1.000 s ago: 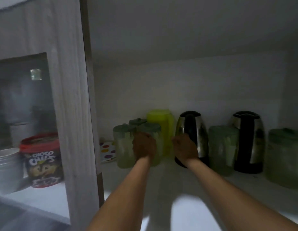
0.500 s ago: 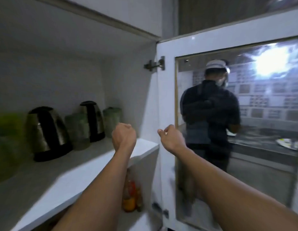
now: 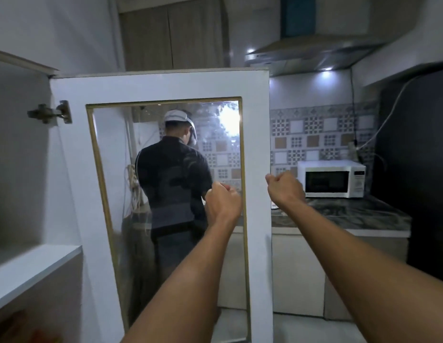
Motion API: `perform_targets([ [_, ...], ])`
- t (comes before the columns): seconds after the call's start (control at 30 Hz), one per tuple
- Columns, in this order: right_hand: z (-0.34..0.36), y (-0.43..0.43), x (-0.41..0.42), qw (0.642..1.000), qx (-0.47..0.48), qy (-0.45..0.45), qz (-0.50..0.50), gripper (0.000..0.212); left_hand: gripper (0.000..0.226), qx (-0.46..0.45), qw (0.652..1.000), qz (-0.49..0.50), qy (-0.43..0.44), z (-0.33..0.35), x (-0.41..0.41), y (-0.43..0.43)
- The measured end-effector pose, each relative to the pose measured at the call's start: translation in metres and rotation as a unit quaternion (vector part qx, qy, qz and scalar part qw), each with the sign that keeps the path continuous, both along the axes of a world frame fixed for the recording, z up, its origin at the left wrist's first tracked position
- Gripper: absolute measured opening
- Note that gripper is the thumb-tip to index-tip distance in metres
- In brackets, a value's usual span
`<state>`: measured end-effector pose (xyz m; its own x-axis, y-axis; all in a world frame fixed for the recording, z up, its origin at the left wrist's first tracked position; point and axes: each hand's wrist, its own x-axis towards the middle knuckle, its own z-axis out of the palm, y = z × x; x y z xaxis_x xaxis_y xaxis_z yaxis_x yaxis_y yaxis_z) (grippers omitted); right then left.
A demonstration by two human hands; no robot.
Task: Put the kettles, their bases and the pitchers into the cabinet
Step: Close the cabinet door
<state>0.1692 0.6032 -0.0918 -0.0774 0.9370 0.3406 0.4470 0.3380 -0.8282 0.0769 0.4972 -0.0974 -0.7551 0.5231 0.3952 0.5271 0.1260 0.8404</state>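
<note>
The cabinet's white door (image 3: 161, 86) with a glass pane stands open in front of me. My left hand (image 3: 222, 201) is a closed fist in front of the pane, holding nothing. My right hand (image 3: 286, 189) is also a closed fist, just right of the door's free edge; whether it touches the edge I cannot tell. Only the right end of the cabinet shelf (image 3: 29, 266) shows at the far left. No kettle, base or pitcher is in view.
Another person (image 3: 173, 181) stands behind the glass, back turned to me. A white microwave (image 3: 331, 179) sits on the marble counter (image 3: 359, 214) to the right, under a range hood (image 3: 314, 53). A dark tall appliance (image 3: 426, 169) fills the right edge.
My view has swung right, from the kettles and pitchers on the shelf to the open door. Both hands came off the pitcher and kettle and out of the cabinet, closed.
</note>
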Motion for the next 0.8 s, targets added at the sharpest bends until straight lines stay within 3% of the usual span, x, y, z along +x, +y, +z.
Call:
perform_targets([
  [0.1, 0.016, 0.030, 0.018, 1.000, 0.008, 0.002, -0.005, 0.031, 0.023, -0.001, 1.000, -0.009, -0.012, 0.001, 0.019, 0.041],
  [0.23, 0.034, 0.065, 0.025, 0.999, -0.002, 0.030, 0.041, 0.067, 0.030, -0.001, 1.000, 0.004, -0.022, -0.006, 0.033, 0.094],
  [0.43, 0.043, 0.110, 0.011, 0.981, -0.056, 0.056, 0.177, 0.082, 0.056, 0.022, 0.998, 0.054, -0.031, -0.021, 0.044, 0.147],
  [0.57, 0.032, 0.119, -0.005, 0.959, -0.060, 0.077, 0.266, 0.064, 0.075, -0.006, 0.997, 0.074, -0.034, -0.040, 0.048, 0.158],
  [0.8, 0.034, 0.113, 0.023, 0.950, -0.032, 0.103, 0.292, 0.030, 0.101, -0.056, 0.994, 0.098, 0.010, -0.057, 0.074, 0.134],
])
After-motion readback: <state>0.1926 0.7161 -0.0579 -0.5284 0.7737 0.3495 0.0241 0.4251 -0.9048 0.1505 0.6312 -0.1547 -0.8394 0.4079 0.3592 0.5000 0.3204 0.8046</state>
